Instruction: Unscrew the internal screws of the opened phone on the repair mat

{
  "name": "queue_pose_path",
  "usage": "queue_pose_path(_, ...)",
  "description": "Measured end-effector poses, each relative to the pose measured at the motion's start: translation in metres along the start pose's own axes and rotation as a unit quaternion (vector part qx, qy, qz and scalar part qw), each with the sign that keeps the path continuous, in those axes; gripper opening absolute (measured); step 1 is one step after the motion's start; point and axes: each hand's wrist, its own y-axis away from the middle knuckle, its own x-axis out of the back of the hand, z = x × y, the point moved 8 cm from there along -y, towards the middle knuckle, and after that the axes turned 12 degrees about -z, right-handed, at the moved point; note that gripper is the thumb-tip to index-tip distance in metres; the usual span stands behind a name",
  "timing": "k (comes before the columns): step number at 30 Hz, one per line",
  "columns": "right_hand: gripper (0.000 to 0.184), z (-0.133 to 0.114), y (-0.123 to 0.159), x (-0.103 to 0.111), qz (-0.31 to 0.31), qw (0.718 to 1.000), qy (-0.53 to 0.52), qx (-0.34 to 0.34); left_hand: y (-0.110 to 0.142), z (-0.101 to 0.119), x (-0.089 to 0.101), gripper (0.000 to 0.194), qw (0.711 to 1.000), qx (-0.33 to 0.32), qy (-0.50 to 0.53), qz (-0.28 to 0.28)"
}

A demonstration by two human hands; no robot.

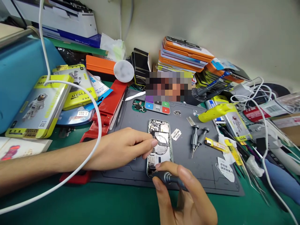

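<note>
An opened phone [161, 126] lies on the grey work mat [194, 175], its inner parts and round coil [161, 149] exposed. My left hand [133, 144] reaches over the phone's left edge with thumb and index finger pinched. A thin dark strip [164, 144] runs from those fingertips across the coil; whether they grip it or only touch it I cannot tell. Below the phone's lower end, my right hand [187, 193] grips a dark grey screwdriver [169, 178] between thumb and fingers. The screwdriver's tip is not visible.
Two screwdrivers [194, 139], a razor blade [176, 134] and a yellow cutter [215, 145] lie right of the phone. Tweezers [255, 184] rest farther right. A white cable [99, 125] loops over my left forearm. Yellow battery boxes [38, 107] stand left; stacked orange boxes [185, 51] rise behind.
</note>
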Motion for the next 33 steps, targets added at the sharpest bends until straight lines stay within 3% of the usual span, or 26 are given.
queue_pose_path(4,0.072,-0.003,0.002,0.000,0.011,1.000,0.004,0.016,0.000,-0.001,0.000,0.044,1.000,-0.001,-0.001,-0.004)
queue_pose_path(9,0.065,-0.006,-0.002,-0.001,-0.029,0.996,0.043,0.071,-0.001,0.000,0.000,0.044,1.000,-0.004,-0.001,0.000)
queue_pose_path(20,0.079,-0.009,0.001,-0.006,-0.060,0.997,-0.008,0.048,-0.001,-0.001,-0.001,0.042,1.000,0.001,-0.005,-0.001)
queue_pose_path(25,0.070,-0.005,0.001,-0.003,-0.025,0.999,-0.003,0.020,-0.001,-0.003,-0.001,0.044,1.000,-0.001,-0.011,-0.003)
queue_pose_path(29,0.058,-0.008,0.000,0.001,-0.007,0.998,0.016,0.064,-0.001,-0.001,-0.001,0.043,1.000,-0.005,-0.014,-0.004)
queue_pose_path(31,0.060,-0.009,0.001,0.010,0.044,0.996,0.042,0.063,-0.002,0.000,-0.001,0.043,1.000,-0.005,-0.016,-0.004)
queue_pose_path(33,0.059,-0.010,-0.001,0.011,0.037,0.997,0.063,0.039,-0.002,0.001,0.000,0.045,1.000,-0.004,-0.019,-0.005)
